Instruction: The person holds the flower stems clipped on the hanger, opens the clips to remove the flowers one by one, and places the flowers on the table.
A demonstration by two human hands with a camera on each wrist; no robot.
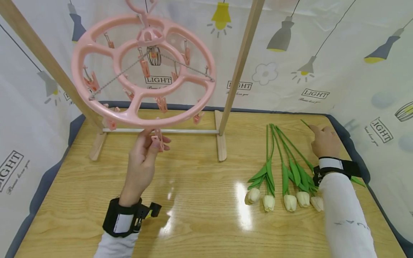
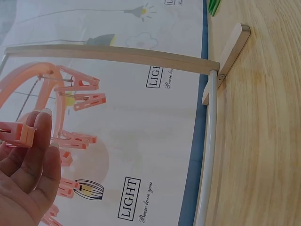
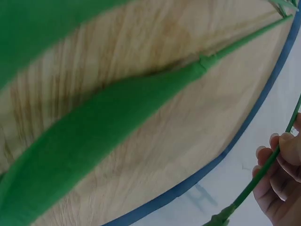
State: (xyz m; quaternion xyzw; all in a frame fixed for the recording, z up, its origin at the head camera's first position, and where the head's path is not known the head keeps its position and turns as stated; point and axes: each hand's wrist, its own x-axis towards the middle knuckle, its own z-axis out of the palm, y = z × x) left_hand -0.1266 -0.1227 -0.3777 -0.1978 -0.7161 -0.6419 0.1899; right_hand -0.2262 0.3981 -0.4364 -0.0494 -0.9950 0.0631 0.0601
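My left hand [image 1: 141,163] is raised under the front rim of a round pink hanger [image 1: 146,122] and pinches one of its dangling clothespins [image 1: 158,139]. In the left wrist view that pink clothespin [image 2: 18,134] lies against the fingers, with the thumb out of sight. Over at the right side of the table, my right hand [image 1: 326,142] pinches the green stem [image 3: 263,170] of an artificial flower between thumb and fingers. That flower's head is hidden in the head view. Several white artificial tulips [image 1: 290,203] lie beside this hand, blooms toward me.
A wooden stand [image 1: 239,68] with a white crossbar [image 1: 180,131] holds up the hanger at the back left. More pink clothespins [image 1: 161,104] dangle around its rings. A patterned cloth [image 1: 284,79] encloses the wooden table [image 1: 200,222] along the back and sides.
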